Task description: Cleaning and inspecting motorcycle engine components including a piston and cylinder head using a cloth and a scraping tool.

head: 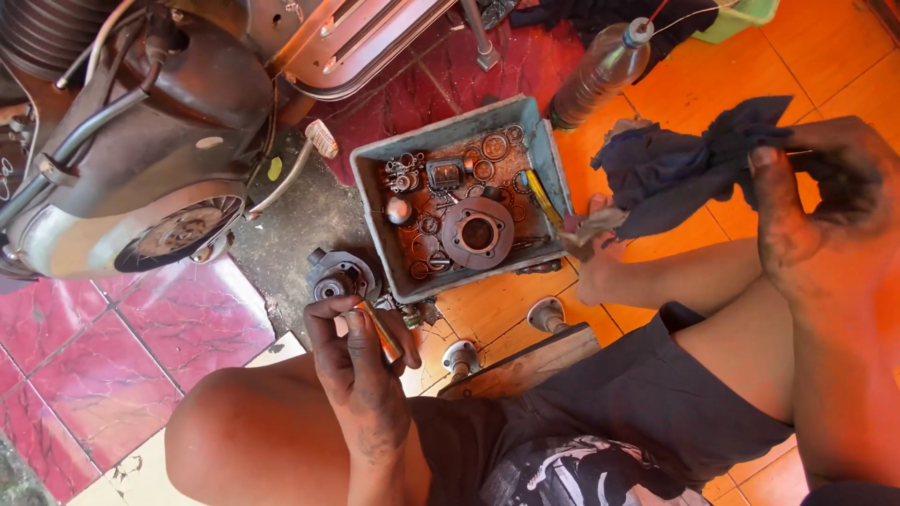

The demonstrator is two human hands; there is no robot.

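Note:
My left hand [352,361], black with grease, rests on my left knee and grips a short copper-coloured metal pin [380,330] between thumb and fingers. My right hand [811,192], equally greasy, is raised at the right and holds a dark blue rag [675,169] that hangs to the left over my foot. Between my legs on the floor stands a grey-blue tray [539,141] with a round flanged engine part [477,232], rings, gaskets and several small pieces. A round metal engine part [339,276] lies on the floor just beyond my left hand.
A scooter engine and body [141,159] fill the upper left. A plastic bottle of dark liquid [600,75] lies behind the tray. A low wooden stool [525,361] is under me. Floor tiles are red at left and orange at right.

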